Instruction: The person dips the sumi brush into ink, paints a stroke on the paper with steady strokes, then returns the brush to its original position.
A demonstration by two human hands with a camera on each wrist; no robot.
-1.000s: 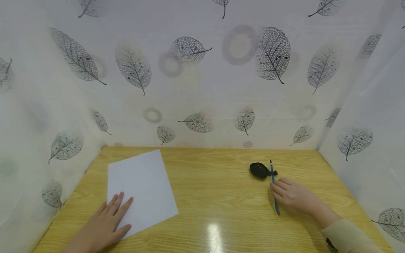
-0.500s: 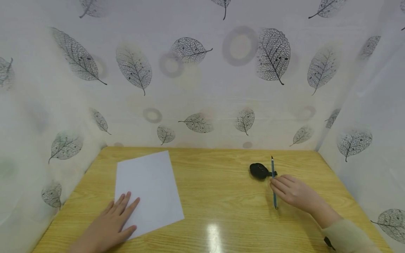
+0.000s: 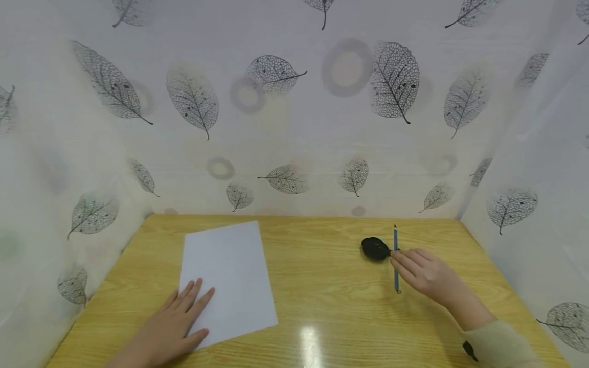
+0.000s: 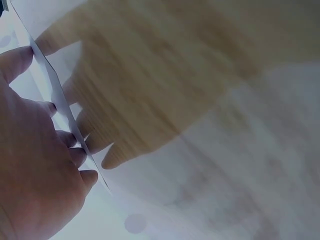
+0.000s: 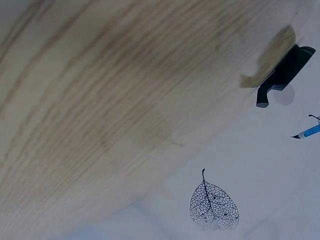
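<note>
My left hand lies with fingers spread on the lower left of a white sheet of paper. In the left wrist view, the fingertips of my left hand touch the sheet's edge. My right hand pinches a blue-handled calligraphy brush by the middle, its dark tip pointing away and a small loop at the near end. Just left of the brush lies a black rounded dish with a short stem, partly hidden by my fingers. The right wrist view shows only the tip of the brush, without the hand.
A wooden table carries everything. A pale curtain with leaf prints stands along its back and both sides. A bright reflection shines on the table's near middle.
My left hand and the paper have slid to the right together. My right hand has raised the brush slightly, away from me, and its near end has shifted further from me.
</note>
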